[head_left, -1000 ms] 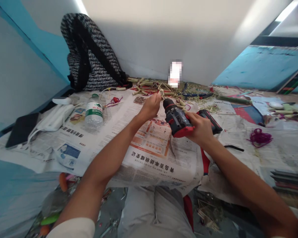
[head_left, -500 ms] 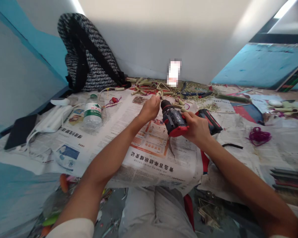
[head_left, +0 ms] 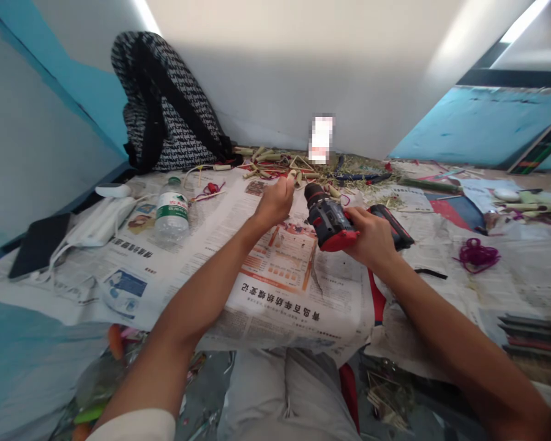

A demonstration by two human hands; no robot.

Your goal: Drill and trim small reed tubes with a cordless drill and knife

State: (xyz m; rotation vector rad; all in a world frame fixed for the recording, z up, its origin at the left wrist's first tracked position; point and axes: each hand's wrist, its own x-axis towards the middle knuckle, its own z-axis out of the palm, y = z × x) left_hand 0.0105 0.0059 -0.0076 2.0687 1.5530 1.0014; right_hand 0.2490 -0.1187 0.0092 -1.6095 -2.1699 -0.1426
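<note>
My right hand [head_left: 371, 235] grips a black and red cordless drill [head_left: 327, 219], its chuck aimed away from me toward the back of the table. My left hand [head_left: 277, 201] is closed, pinching a short pale stalk piece [head_left: 292, 174] that shows at the fingertips. A small gap lies between the drill's chuck and that hand. Whether a bit sits in the chuck is too small to make out. Under both hands lies printed newspaper [head_left: 275, 294]. Several cut stalk pieces [head_left: 266, 157] are scattered just beyond my left hand.
A water bottle [head_left: 172, 211] stands left, near a white power strip [head_left: 101, 222] and a dark tablet-like slab [head_left: 40, 245]. A patterned backpack [head_left: 165, 104] leans at the back. A lit phone [head_left: 321, 138] stands against the wall. Purple string [head_left: 478, 254] lies right.
The drill has moved right, away from my left hand, opening a gap at its chuck. My left hand stays nearly in place, still pinching the stalk piece.
</note>
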